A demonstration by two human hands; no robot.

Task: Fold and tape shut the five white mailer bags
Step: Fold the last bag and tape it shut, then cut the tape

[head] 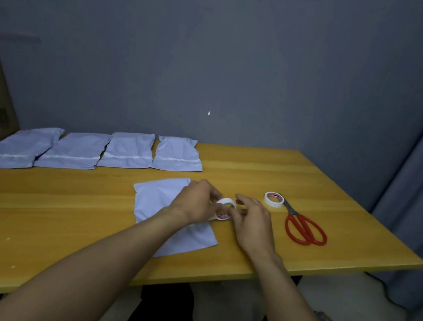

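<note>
**Head view: fifth bag up, tape end being hunted**

Both hands are over the fifth mailer bag (152, 203), which lies flat mid-table (55, 218). The left hand (196, 200) grips the tape roll (224, 208) just above the bag's right edge. The right hand (253, 219) has its fingertips at the roll's rim. Four bags (80, 152) sit in a row at the back left, each with a white strip across, so this looks like the final one.

Next move, I'd say: peel a length free, then go for the scissors (305, 229) lying beside the spare roll (273, 199). The hands hide the bag's fold, and whether the right fingers pinch a loose end I cannot tell.
</note>
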